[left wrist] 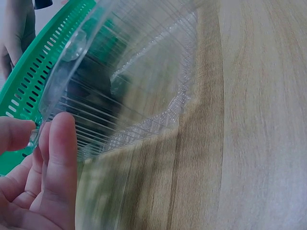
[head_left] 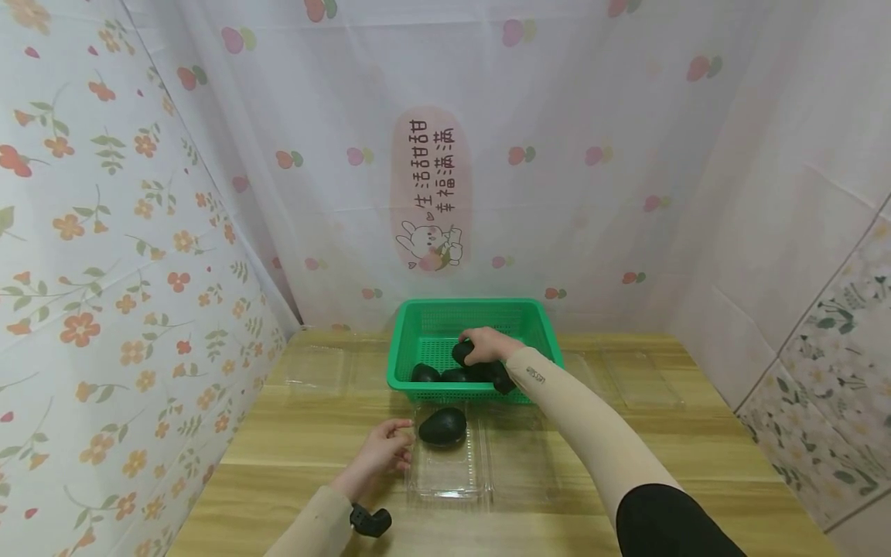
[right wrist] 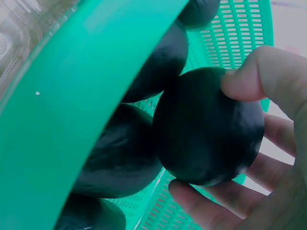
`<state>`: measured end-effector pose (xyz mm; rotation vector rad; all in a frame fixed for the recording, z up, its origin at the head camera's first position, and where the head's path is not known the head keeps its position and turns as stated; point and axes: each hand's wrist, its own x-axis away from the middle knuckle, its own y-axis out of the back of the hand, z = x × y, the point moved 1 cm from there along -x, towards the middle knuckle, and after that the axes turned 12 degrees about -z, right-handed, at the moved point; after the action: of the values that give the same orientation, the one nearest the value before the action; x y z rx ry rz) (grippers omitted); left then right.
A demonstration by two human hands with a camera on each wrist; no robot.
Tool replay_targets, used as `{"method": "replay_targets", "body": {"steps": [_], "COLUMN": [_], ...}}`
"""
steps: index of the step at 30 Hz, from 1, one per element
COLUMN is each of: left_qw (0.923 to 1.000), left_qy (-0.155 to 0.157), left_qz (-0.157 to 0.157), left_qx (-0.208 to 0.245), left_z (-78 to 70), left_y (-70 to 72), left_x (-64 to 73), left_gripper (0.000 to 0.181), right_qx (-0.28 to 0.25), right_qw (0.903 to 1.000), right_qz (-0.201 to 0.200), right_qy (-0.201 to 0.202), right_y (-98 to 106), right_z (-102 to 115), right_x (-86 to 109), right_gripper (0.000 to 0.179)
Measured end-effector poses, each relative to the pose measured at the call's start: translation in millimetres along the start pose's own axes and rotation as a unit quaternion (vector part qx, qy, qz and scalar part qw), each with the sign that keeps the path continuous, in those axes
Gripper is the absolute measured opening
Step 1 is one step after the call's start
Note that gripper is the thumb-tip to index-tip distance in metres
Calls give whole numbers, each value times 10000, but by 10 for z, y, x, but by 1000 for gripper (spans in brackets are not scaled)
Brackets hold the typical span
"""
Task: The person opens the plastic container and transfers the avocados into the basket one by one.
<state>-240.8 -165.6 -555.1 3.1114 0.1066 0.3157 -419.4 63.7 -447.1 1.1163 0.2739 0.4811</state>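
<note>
My right hand (head_left: 489, 345) is inside the green plastic basket (head_left: 407, 333), its thumb and fingers curled round a dark avocado (right wrist: 204, 129). Several more dark avocados (right wrist: 120, 153) lie beside it in the basket. In front of the basket, one dark avocado (head_left: 443, 427) rests in the far end of a clear plastic clamshell box (head_left: 445, 480). My left hand (head_left: 383, 452) is at that box's left side. The left wrist view shows its thumb and fingertips (left wrist: 62, 129) pinching the box's clear rim.
The box's clear lid (head_left: 522, 464) spreads to the right on the wooden table (head_left: 278, 480). Other clear plastic boxes lie at the back left (head_left: 316, 367) and back right (head_left: 640, 379). A patterned curtain (head_left: 557, 193) hangs close behind the basket.
</note>
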Motion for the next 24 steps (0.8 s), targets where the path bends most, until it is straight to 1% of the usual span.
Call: {"method": "replay_targets", "body": {"steps": [6,13,17,19,24], "left_qw": [10000,10000,10000,10000,10000], "left_qy": [-3,-33,-67,-36,-71], "left_qz": [-8,45,39,21,-9], "left_qx": [13,-7,-9,7,-39], "left_z": [9,35,41,44,38], "left_y": [6,11,10,10,11], "left_x": [-15,-31,-33,-34,-28], "left_gripper": [46,45,45,46,46], "right_qx": [-73,22,99,149,98], "right_qw": [9999,9995,9993,9992,9995], "right_qz": [-112,-317,-297,-281,-251], "right_qy": [6,66,185,225,186], "right_y": [-18,-47,-55,-55,-55], "right_z": [-20,-52,-61,-59,-53], "right_x": [3,-4,-12,-12,-9], "right_gripper": [55,52,49,49,48]}}
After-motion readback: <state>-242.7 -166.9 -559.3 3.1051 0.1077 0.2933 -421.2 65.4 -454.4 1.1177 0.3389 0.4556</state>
